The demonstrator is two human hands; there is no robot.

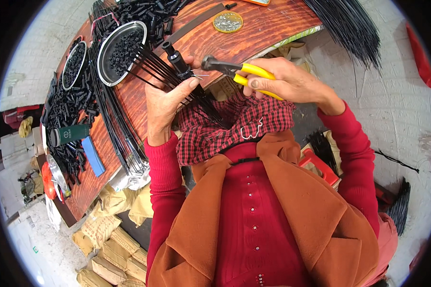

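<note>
On the wooden counter (254,33), a metal bowl (122,50) of black parts stands beyond the left hand (165,103), which grips a black rod assembly (184,71). Just right of it, the right hand (285,81) clenches yellow-handled pliers (234,71).

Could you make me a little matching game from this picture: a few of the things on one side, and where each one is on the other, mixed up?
Things:
1. pliers with yellow handles
2. black cylinder with rods
3. round metal bowl
4. blue flat piece

Places:
A. on the wooden table, full of small black parts
B. in the right hand
C. lying by a green can
D. in the left hand

Pairs: 1-B, 2-D, 3-A, 4-C
</note>
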